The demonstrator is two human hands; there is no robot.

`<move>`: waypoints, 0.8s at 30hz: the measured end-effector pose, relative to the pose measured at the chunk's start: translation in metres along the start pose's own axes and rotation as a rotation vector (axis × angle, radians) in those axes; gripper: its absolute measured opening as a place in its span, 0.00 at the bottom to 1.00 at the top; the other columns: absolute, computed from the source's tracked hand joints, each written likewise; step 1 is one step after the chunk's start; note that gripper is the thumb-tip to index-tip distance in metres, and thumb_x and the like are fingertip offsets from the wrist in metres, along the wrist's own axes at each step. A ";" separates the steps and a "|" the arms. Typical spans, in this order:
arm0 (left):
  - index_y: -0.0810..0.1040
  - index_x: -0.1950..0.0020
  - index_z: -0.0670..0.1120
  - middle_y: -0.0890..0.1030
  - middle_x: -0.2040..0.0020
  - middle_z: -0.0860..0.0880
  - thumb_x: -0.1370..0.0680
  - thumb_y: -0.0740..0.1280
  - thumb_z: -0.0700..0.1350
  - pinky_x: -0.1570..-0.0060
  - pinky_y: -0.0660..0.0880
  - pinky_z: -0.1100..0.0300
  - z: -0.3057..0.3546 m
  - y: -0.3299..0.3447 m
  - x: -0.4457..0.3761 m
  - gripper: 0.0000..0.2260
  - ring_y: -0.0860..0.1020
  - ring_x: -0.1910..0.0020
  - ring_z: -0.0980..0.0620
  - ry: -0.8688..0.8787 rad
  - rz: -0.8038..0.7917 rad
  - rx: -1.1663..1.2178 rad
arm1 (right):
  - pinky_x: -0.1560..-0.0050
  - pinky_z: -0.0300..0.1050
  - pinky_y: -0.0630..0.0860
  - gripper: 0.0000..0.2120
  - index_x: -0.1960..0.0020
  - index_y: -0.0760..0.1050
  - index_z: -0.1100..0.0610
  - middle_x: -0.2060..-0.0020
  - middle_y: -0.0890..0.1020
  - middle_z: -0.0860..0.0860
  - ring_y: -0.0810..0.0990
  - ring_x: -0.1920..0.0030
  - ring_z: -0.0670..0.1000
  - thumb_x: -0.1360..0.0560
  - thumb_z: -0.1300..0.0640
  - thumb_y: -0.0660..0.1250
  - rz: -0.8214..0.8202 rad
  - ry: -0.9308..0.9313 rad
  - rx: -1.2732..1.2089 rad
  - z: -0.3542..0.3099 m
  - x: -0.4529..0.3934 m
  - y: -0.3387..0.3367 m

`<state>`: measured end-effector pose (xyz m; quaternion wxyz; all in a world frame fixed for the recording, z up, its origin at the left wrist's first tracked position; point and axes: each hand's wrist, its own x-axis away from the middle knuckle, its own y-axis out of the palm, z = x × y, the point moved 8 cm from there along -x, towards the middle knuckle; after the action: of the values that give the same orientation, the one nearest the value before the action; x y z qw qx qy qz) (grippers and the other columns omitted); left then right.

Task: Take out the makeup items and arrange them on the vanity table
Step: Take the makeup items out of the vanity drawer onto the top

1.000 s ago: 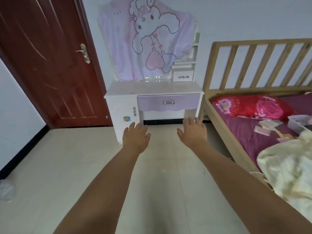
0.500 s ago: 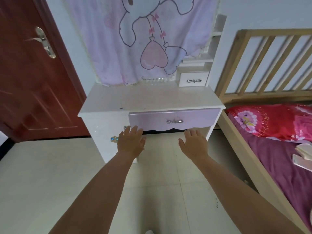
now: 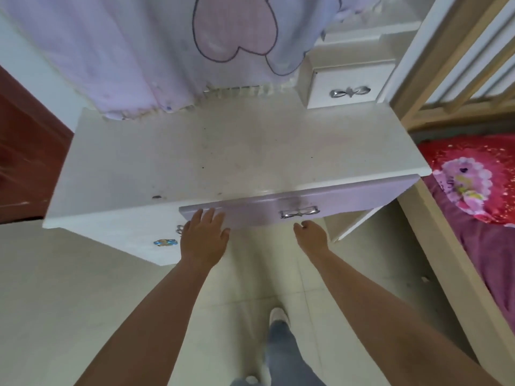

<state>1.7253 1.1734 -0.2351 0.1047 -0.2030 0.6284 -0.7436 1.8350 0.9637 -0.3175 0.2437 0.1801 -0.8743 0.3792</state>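
A white vanity table (image 3: 223, 157) stands in front of me, its top bare apart from a few dark specks. Its purple drawer (image 3: 348, 201) with a silver bow handle (image 3: 299, 213) is shut. My left hand (image 3: 204, 238) is flat with fingers apart, fingertips at the drawer front's left end. My right hand (image 3: 310, 236) hangs just below the bow handle with its fingers curled under; it holds nothing. No makeup items are in sight.
A pink cloth with a heart print (image 3: 195, 51) drapes over the mirror. A small white drawer (image 3: 348, 84) sits on the table's back right. A wooden bed (image 3: 446, 232) with a red pillow (image 3: 473, 176) is right, a brown door (image 3: 25, 162) left.
I have stepped close to the vanity, which now fills the view. Both hands have reached the purple drawer front, and the right hand's fingers have curled under below the handle.
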 end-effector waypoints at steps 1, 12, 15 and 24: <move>0.65 0.29 0.47 0.65 0.28 0.47 0.21 0.58 0.50 0.31 0.61 0.50 -0.002 0.009 -0.012 0.21 0.59 0.27 0.44 -0.010 -0.011 0.003 | 0.49 0.42 0.69 0.10 0.48 0.74 0.59 0.53 0.77 0.55 0.73 0.47 0.55 0.23 0.56 0.57 -0.009 0.073 -0.104 0.004 -0.017 0.008; 0.75 0.45 0.39 0.80 0.51 0.40 0.40 0.78 0.39 0.57 0.77 0.49 -0.014 0.040 -0.058 0.25 0.78 0.56 0.38 0.096 0.242 -0.086 | 0.68 0.46 0.79 0.09 0.60 0.68 0.63 0.68 0.74 0.58 0.78 0.75 0.51 0.25 0.71 0.53 -0.005 0.459 -1.123 0.025 -0.090 0.059; 0.76 0.47 0.40 0.80 0.53 0.42 0.40 0.77 0.37 0.58 0.76 0.53 -0.014 0.037 -0.053 0.23 0.73 0.54 0.43 0.131 0.302 -0.094 | 0.53 0.54 0.79 0.09 0.54 0.66 0.64 0.67 0.73 0.59 0.77 0.70 0.54 0.25 0.74 0.51 -0.035 0.397 -1.118 0.025 -0.086 0.058; 0.77 0.63 0.40 0.77 0.69 0.45 0.48 0.78 0.30 0.74 0.72 0.60 0.001 0.043 0.002 0.18 0.76 0.71 0.43 0.351 0.146 -0.127 | 0.50 0.54 0.75 0.09 0.54 0.68 0.64 0.65 0.75 0.59 0.76 0.63 0.56 0.24 0.73 0.52 -0.058 0.525 -1.132 0.081 -0.014 0.064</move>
<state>1.7194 1.1638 -0.2770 0.0343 -0.0303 0.6959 -0.7167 1.7913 0.9459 -0.4101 0.5183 -0.0525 -0.8453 -0.1183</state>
